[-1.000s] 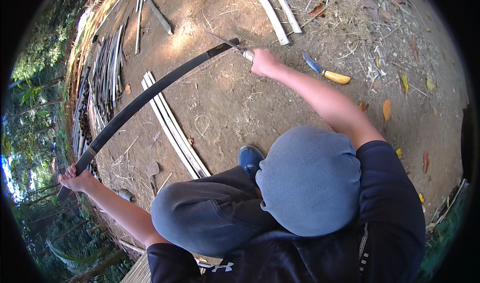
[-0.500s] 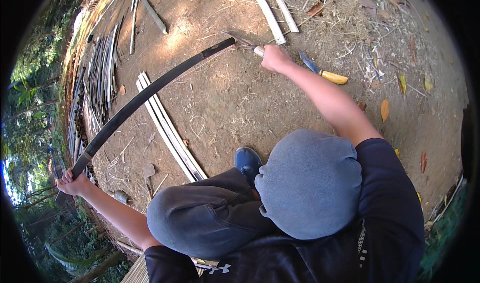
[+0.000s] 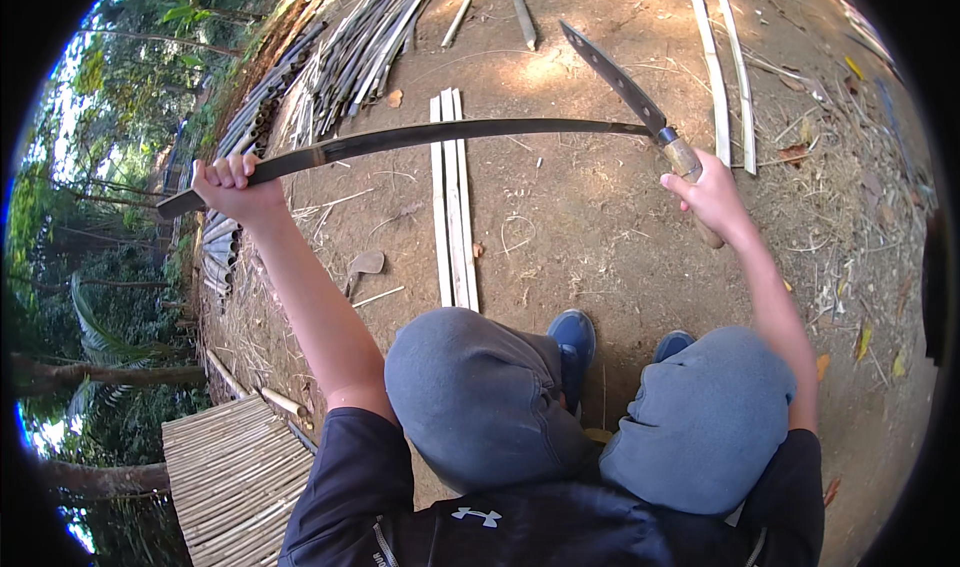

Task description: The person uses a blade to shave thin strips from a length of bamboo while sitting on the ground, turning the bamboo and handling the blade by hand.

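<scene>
My left hand (image 3: 238,189) is closed round the left end of a long dark strip (image 3: 420,134), which looks like split bamboo. Slightly bowed, the strip stretches across in front of me above the ground. In my right hand (image 3: 715,195) is a knife (image 3: 625,89), gripped by its wooden handle. Its dark, pointed blade has a few holes and slants away to the upper left. The strip's right end meets the base of the blade in view; whether they touch I cannot tell.
Three pale split strips (image 3: 460,227) lie on the dirt below the dark one. Two more (image 3: 722,77) lie at the far right. Piled poles and strips (image 3: 365,52) are at far left. A small spade-like tool (image 3: 366,264) lies near a slatted bamboo platform (image 3: 235,472).
The view has turned. The knife, earlier reaching leftward at the strip's far end, now points up and away. The strip lies more level across, and the yellow-handled knife on the ground no longer shows.
</scene>
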Demonstrator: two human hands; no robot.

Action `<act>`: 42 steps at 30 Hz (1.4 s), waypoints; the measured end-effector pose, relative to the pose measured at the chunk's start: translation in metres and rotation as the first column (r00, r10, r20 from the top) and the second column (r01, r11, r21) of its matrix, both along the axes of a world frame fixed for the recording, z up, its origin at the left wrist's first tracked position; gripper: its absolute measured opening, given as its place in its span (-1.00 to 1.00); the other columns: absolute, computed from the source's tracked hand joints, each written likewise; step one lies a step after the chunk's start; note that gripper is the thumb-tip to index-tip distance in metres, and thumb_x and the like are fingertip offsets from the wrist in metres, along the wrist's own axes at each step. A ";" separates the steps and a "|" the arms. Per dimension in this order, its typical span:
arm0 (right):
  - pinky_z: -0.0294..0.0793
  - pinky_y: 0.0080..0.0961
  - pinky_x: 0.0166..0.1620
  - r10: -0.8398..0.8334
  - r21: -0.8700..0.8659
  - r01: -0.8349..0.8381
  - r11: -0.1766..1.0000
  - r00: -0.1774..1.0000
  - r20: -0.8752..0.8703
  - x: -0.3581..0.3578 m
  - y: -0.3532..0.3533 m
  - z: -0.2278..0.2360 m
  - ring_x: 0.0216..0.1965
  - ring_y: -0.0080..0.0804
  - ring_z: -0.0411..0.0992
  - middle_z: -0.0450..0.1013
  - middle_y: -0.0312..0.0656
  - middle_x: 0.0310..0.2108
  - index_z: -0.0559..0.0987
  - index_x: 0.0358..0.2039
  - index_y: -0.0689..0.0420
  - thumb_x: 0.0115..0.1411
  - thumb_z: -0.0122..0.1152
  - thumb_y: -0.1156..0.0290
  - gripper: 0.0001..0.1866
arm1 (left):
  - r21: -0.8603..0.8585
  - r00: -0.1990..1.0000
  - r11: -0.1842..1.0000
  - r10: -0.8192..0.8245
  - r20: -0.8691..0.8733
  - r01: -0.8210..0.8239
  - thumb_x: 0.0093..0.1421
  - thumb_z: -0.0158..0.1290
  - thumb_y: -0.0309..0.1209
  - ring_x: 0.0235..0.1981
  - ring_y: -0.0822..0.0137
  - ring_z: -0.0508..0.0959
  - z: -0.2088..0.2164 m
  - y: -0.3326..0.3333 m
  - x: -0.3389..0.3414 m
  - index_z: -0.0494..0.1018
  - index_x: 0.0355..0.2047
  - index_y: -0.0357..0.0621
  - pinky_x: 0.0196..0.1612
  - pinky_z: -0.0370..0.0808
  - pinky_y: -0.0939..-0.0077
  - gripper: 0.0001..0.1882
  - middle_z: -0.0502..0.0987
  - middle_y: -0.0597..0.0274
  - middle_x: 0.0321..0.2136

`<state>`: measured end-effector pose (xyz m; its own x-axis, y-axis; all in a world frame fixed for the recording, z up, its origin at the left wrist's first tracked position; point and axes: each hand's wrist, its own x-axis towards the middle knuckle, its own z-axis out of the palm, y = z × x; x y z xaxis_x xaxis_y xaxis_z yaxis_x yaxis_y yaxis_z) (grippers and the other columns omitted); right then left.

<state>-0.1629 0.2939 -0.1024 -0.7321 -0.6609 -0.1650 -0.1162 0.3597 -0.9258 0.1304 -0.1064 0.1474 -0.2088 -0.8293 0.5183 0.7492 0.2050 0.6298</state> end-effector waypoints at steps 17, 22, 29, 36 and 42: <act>0.43 -0.57 -0.51 0.421 -0.122 -0.419 0.900 0.907 -0.010 0.087 -0.036 0.218 -0.61 -0.58 0.43 0.43 -0.28 -0.60 0.50 -0.21 0.35 0.16 0.35 0.31 -0.64 | -0.187 0.940 0.945 -0.214 0.265 0.268 0.37 0.05 -0.06 -0.61 0.35 0.35 0.068 0.069 -0.050 0.17 -0.66 0.08 -0.32 0.42 0.36 -0.49 0.21 0.42 -0.74; 0.45 -0.55 -0.49 0.346 -0.231 -0.334 0.914 0.938 0.012 0.103 -0.015 0.242 -0.61 -0.56 0.44 0.42 -0.29 -0.61 0.50 -0.25 0.29 0.16 0.36 0.30 -0.67 | -0.166 0.970 0.963 -0.189 0.150 0.213 0.29 0.16 -0.11 -0.66 0.40 0.31 0.087 0.101 -0.089 0.22 -0.59 0.06 -0.45 0.38 0.43 -0.56 0.24 0.43 -0.69; 0.42 -0.51 -0.51 0.188 -0.221 -0.191 0.956 0.982 -0.037 0.148 0.006 0.246 -0.62 -0.57 0.43 0.43 -0.31 -0.62 0.49 -0.33 0.22 0.16 0.39 0.37 -0.75 | -0.138 0.990 0.981 0.140 0.004 -0.138 0.19 0.17 -0.35 -0.81 0.44 0.30 0.091 0.164 -0.113 0.25 -0.58 -0.03 -0.70 0.31 0.55 -0.68 0.25 0.38 -0.73; 0.41 -0.53 -0.53 0.179 -0.217 -0.175 0.960 0.984 0.001 0.145 0.013 0.233 -0.64 -0.60 0.40 0.42 -0.32 -0.62 0.47 -0.36 0.19 0.15 0.26 0.49 -0.87 | -0.178 0.928 0.911 0.368 -0.048 -0.371 0.17 0.08 -0.47 -0.61 0.55 0.27 0.088 0.164 -0.121 0.32 -0.54 -0.14 -0.53 0.22 0.46 -0.81 0.29 0.47 -0.64; 0.41 -0.56 -0.51 0.141 -0.116 -0.165 0.979 0.972 -0.187 0.162 0.001 0.236 -0.63 -0.60 0.38 0.41 -0.33 -0.57 0.45 -0.34 0.21 0.11 0.28 0.53 -0.83 | -0.120 0.905 0.897 0.423 -0.039 -0.425 0.15 0.09 -0.52 -0.55 0.52 0.31 0.084 0.158 -0.113 0.33 -0.53 -0.20 -0.46 0.26 0.44 -0.83 0.34 0.42 -0.60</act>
<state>-0.0013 0.2945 0.1341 -0.6303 -0.7746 0.0526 -0.3263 0.2028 -0.9233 0.0172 0.0511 0.2317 0.1550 -0.7673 0.6223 0.5812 0.5802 0.5706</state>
